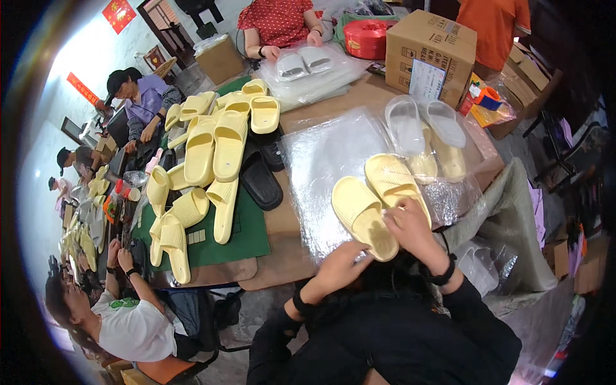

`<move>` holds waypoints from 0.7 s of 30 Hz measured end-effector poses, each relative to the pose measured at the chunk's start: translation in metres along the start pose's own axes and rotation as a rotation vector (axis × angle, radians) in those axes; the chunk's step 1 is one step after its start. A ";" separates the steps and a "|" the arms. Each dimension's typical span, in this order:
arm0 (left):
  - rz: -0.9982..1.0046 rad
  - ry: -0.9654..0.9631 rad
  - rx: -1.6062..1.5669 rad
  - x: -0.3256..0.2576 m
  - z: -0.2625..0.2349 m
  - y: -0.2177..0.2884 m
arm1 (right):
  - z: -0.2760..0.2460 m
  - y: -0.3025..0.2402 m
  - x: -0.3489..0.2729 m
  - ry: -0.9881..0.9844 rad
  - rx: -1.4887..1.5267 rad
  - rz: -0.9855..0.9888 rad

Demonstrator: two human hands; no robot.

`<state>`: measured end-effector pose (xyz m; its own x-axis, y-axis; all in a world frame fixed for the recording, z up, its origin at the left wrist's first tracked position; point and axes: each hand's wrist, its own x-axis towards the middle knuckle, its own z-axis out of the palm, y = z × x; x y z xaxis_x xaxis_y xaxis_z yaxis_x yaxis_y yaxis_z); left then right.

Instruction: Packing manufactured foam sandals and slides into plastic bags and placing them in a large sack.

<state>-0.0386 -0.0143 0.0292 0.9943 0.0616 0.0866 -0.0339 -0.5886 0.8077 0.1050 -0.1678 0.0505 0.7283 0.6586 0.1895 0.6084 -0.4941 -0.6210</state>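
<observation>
The nearer pale yellow slide sandal lies before you on a clear plastic sheet, its long axis slanting, open toe pointing away and leftward, heel toward you. Its mate lies just to its right, pointing much the same way. Your left hand, fingers curled, meets the heel; your right hand, apart from the left, bends over the inner edge. Whether either grips, you cannot tell from this view. Beyond stand translucent white slides and a cardboard carton; leftward, yellow slides crowd a green mat.
</observation>
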 end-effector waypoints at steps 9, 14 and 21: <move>0.122 0.051 0.689 -0.012 0.002 -0.066 | 0.032 0.043 0.031 -0.107 0.018 -0.320; 0.123 -0.026 0.758 -0.013 0.003 -0.058 | 0.030 0.037 0.037 -0.217 0.021 -0.098; 0.124 0.114 0.688 -0.010 0.007 -0.068 | -0.048 0.016 0.000 -0.285 0.409 0.031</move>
<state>-0.0452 0.0196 -0.0307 0.9693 0.0230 0.2447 -0.0376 -0.9701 0.2399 0.1295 -0.2031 0.0769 0.5944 0.8040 -0.0139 0.3723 -0.2904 -0.8815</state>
